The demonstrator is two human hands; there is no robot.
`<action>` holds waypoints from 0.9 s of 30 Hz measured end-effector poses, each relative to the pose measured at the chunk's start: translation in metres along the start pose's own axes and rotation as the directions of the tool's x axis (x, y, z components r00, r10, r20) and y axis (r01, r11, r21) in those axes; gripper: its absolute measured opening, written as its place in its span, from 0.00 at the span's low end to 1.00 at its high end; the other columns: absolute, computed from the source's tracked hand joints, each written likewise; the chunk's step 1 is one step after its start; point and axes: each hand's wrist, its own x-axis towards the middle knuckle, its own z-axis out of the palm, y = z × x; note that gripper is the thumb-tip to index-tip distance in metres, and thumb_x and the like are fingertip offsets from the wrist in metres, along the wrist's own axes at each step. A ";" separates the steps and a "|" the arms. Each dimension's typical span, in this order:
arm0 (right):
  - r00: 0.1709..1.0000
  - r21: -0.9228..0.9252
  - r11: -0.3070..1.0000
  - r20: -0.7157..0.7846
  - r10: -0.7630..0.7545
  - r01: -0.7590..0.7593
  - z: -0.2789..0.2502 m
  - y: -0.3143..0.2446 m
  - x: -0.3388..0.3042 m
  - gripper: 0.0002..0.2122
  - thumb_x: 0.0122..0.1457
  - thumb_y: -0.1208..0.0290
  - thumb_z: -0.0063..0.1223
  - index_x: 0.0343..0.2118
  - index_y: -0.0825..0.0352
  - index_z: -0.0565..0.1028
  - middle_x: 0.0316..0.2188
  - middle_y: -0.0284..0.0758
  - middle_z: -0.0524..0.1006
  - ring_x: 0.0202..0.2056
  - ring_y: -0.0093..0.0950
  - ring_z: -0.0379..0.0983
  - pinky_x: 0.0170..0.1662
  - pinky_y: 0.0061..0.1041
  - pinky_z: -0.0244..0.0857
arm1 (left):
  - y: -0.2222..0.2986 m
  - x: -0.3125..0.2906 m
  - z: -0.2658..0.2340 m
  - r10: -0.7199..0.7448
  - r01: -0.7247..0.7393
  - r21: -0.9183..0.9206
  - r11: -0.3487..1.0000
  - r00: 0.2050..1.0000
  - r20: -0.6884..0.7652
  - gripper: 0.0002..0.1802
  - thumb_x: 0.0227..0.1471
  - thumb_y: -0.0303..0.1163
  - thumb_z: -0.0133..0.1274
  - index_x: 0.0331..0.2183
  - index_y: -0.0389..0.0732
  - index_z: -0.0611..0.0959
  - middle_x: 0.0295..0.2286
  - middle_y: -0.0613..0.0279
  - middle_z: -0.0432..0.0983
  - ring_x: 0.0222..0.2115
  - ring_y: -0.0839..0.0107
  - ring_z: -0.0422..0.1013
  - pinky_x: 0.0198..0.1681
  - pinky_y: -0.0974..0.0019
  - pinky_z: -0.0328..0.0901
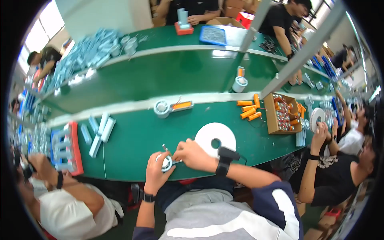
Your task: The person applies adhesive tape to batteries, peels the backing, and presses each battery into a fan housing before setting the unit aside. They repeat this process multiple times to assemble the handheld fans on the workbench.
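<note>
Near the table's front edge, my left hand (154,174) grips a light-blue handheld fan housing (167,164) by its round, ringed head. My right hand (192,155) is closed at the right side of that head, fingertips pinched together; what they hold is too small to make out. A small piece sticks up between the hands, above the head. Just behind my right hand lies a large white disc-shaped reel (222,134) with a dark centre hole. Farther back lies another fan housing (162,109) with an orange battery (182,105) in its handle.
Light-blue handle shells (107,130) and a red-and-blue rack (74,148) lie left. Loose orange batteries (247,109) and a cardboard box (272,120) of batteries stand right. A belt (160,76) runs behind, carrying a fan (240,83). Co-workers sit close on both sides.
</note>
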 end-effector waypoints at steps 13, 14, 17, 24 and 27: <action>0.469 0.327 0.821 -0.696 0.544 -0.467 -0.088 0.082 -0.174 0.06 0.61 0.74 0.55 0.36 0.71 0.79 0.30 0.40 0.80 0.30 0.36 0.77 0.34 0.27 0.68 | -0.131 0.159 0.006 -0.219 0.291 0.160 0.943 0.908 -0.358 0.35 0.49 0.35 0.64 0.56 0.36 0.70 0.46 0.46 0.70 0.47 0.50 0.70 0.51 0.56 0.65; 0.461 0.326 0.816 -0.698 0.549 -0.478 -0.091 0.078 -0.180 0.06 0.61 0.73 0.55 0.35 0.71 0.78 0.27 0.40 0.80 0.28 0.36 0.77 0.32 0.27 0.68 | -0.137 0.181 0.004 -0.246 0.323 0.190 0.927 0.906 -0.344 0.36 0.50 0.37 0.64 0.57 0.37 0.69 0.47 0.44 0.69 0.48 0.48 0.69 0.52 0.55 0.64; 0.502 0.307 0.697 -0.516 0.694 -0.647 -0.079 0.033 -0.163 0.12 0.60 0.64 0.58 0.30 0.69 0.78 0.21 0.41 0.78 0.24 0.41 0.76 0.27 0.33 0.68 | -0.169 0.221 0.001 -0.289 0.444 0.284 0.850 0.842 -0.455 0.39 0.52 0.41 0.62 0.59 0.35 0.66 0.50 0.40 0.68 0.50 0.44 0.66 0.55 0.50 0.62; 0.574 0.107 0.611 -0.248 0.781 -0.785 0.000 -0.023 -0.171 0.18 0.56 0.53 0.61 0.24 0.66 0.79 0.19 0.44 0.77 0.23 0.44 0.77 0.25 0.39 0.68 | 0.064 0.117 0.053 0.414 -0.502 0.075 0.862 0.781 0.467 0.45 0.42 0.40 0.68 0.60 0.39 0.68 0.56 0.49 0.66 0.57 0.49 0.61 0.60 0.45 0.55; 0.604 0.134 0.640 -0.231 0.763 -0.757 0.009 -0.025 -0.176 0.19 0.56 0.53 0.61 0.22 0.67 0.79 0.18 0.45 0.76 0.23 0.43 0.77 0.25 0.39 0.69 | 0.075 0.104 0.051 0.427 -0.585 0.038 0.810 0.634 0.645 0.47 0.36 0.45 0.70 0.58 0.40 0.71 0.54 0.51 0.68 0.56 0.50 0.62 0.58 0.46 0.57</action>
